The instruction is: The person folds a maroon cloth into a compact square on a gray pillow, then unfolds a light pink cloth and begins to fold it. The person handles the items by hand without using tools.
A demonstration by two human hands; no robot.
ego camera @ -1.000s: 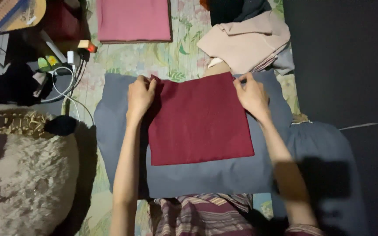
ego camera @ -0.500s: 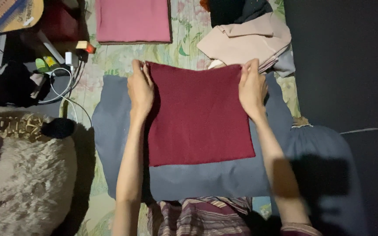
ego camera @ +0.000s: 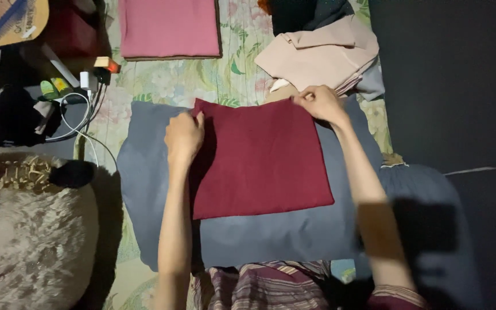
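Observation:
A folded dark red cloth [ego camera: 259,161] lies flat on a grey-blue pillow [ego camera: 144,189] in front of me. My left hand [ego camera: 183,135] pinches the cloth's far left corner. My right hand [ego camera: 320,103] grips its far right corner, fingers closed on the edge. Both arms reach forward over the pillow.
A folded pink cloth [ego camera: 169,27] lies at the top on a floral sheet [ego camera: 225,74]. A pile of beige and dark clothes [ego camera: 320,54] sits at the top right. White cables and a charger [ego camera: 84,100] lie at the left, above a fluffy cushion [ego camera: 30,241].
Half a second ago both hands held the cloth's far edge lifted and stretched wider; now the edge is lowered onto the pillow and my right hand has moved up to the corner.

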